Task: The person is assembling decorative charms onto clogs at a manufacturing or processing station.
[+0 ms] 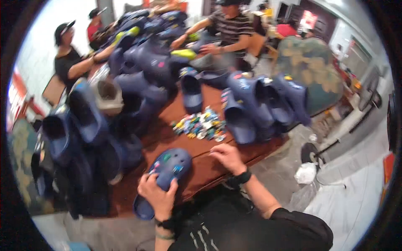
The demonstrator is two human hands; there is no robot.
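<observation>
The navy clog (pixel 168 170) bears colourful charms (pixel 178 168) on its upper, the left hand (pixel 158 195) clasps it, and the right hand (pixel 228 158) hovers half-curled, whether pinching I cannot tell.

We count 1 heap of small bright charms (pixel 202 125), its pieces too tiny and jumbled to number. On the near side of the heap we find 2 bare hands, the left hand (pixel 158 194) and the right hand (pixel 229 158), plus 1 decorated clog (pixel 171 165). Just beyond the heap we see 1 upright clog (pixel 191 90); to its right, at least 4 navy clogs (pixel 240 121); to its left, 1 pale clog (pixel 108 100) among others too crowded to count. Far beyond the heap, we make out at least 3 co-workers (pixel 230 33).
</observation>
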